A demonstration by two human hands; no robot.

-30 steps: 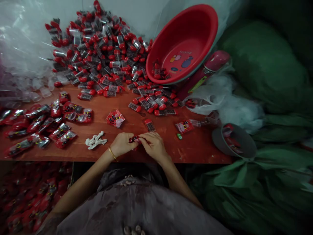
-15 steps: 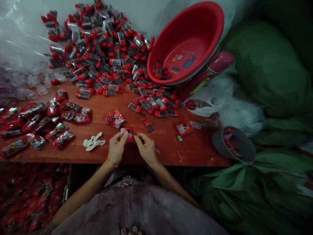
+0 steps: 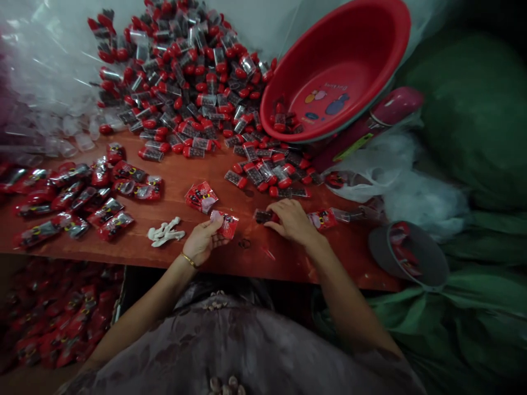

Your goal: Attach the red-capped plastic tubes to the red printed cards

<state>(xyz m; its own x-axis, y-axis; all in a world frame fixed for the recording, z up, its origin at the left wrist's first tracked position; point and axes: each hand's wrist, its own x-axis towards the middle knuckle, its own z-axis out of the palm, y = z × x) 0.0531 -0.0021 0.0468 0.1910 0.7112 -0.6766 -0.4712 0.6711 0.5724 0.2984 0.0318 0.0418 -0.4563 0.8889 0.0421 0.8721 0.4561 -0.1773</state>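
My left hand [image 3: 202, 241] pinches a small red printed plastic packet [image 3: 229, 226] between thumb and fingers, just above the table [image 3: 197, 262]. To its right, my right hand [image 3: 291, 220] is closed over a small clear tube with dark contents and a red end [image 3: 261, 216], which lies at the tabletop; the fingers hide part of it. Beyond my left hand lies a little stack of similar red packets [image 3: 201, 196]. Crumpled white soft pieces [image 3: 165, 232] rest left of that hand. Small dark rings [image 3: 244, 243] are on the wood between my hands.
A large pile of red-capped tubes [image 3: 181, 82] rises at the back, beside a tilted red basin [image 3: 337, 66]. Filled red packets [image 3: 74, 195] lie at the left. On the right are another red packet [image 3: 323, 219], a grey bowl [image 3: 379, 249] and clear plastic bags [image 3: 424, 186].
My hands have parted. The left keeps the packet, while the right has let go of it, moved right and closed over the lone tube. The view has shifted slightly.
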